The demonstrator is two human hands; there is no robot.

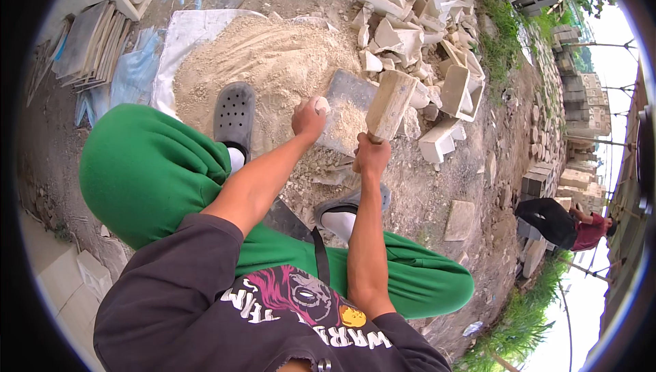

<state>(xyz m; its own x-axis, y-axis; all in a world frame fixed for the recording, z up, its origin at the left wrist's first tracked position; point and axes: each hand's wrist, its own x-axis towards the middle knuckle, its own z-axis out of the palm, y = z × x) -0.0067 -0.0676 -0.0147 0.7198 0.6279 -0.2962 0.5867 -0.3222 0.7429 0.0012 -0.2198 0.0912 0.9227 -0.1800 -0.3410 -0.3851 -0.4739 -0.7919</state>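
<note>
Fingers of left hand (309, 119) mostly hide a pale lump (321, 104); right hand (372, 157) grips mallet (389, 104), handle hidden.

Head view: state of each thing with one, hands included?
Left hand: closed around a small pale chunk, over the slab.
Right hand: gripping the mallet handle.
Wooden mallet: raised, head above the slab.
Grey slab: lying flat, dusted with crushed powder.
Sand pile: heaped on a white sheet.
Pale moulded pieces: broken, piled.
</note>
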